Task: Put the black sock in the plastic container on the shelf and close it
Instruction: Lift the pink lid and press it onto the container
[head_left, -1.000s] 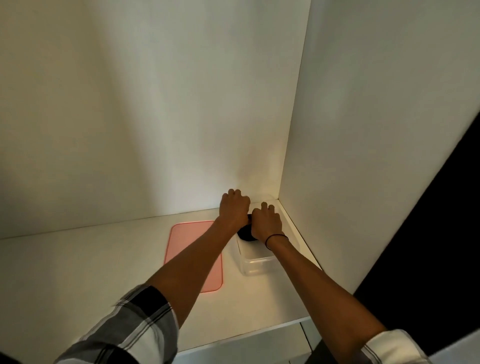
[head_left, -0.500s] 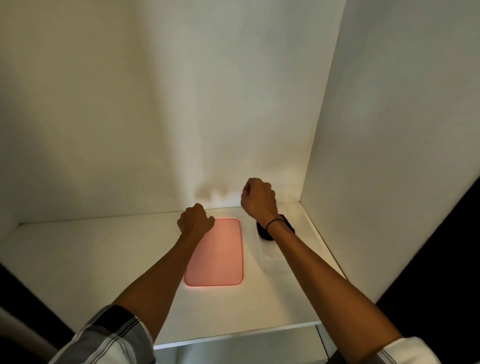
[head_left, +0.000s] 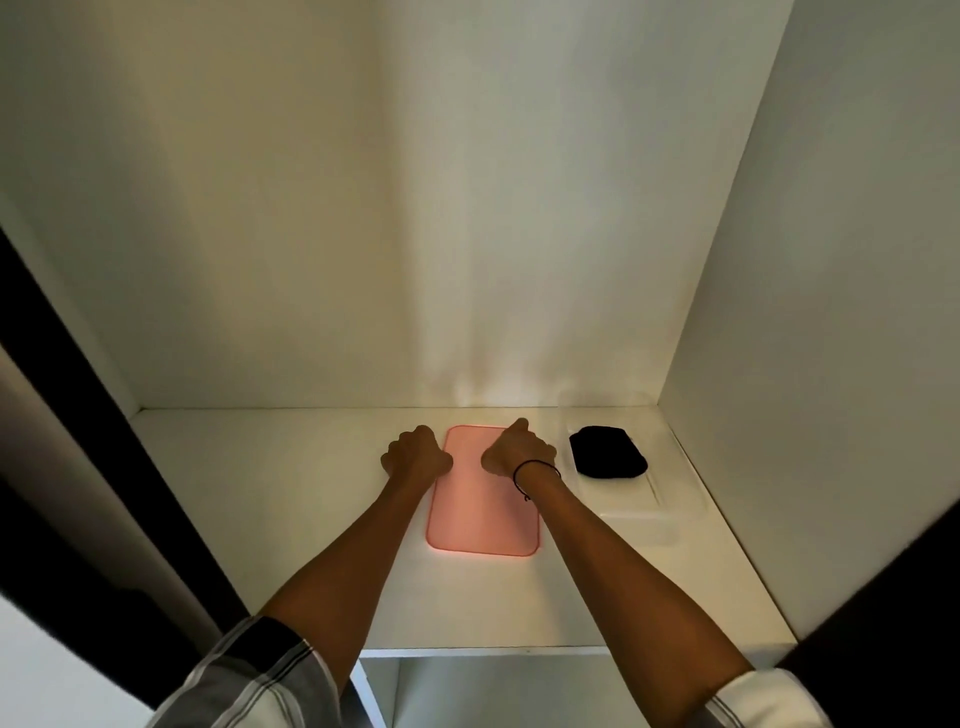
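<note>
The black sock (head_left: 607, 451) lies folded inside the clear plastic container (head_left: 660, 506), which stands lidless at the right end of the white shelf (head_left: 291, 519). A pink lid (head_left: 480, 512) lies flat on the shelf just left of the container. My left hand (head_left: 415, 454) is at the lid's far left edge with fingers curled; whether it grips the edge is hidden. My right hand (head_left: 519, 449) rests over the lid's far right part, fingers curled down, beside the container.
The shelf sits in a white cupboard with a back wall (head_left: 415, 208) and a right side panel (head_left: 805, 312) close to the container. A dark frame (head_left: 78, 441) borders the left. A lower compartment (head_left: 493, 691) opens under the shelf's front edge.
Both hands left the sock, which stays in the container. My right hand moved left from above the container to the pink lid. My left hand has stayed at the lid's left edge.
</note>
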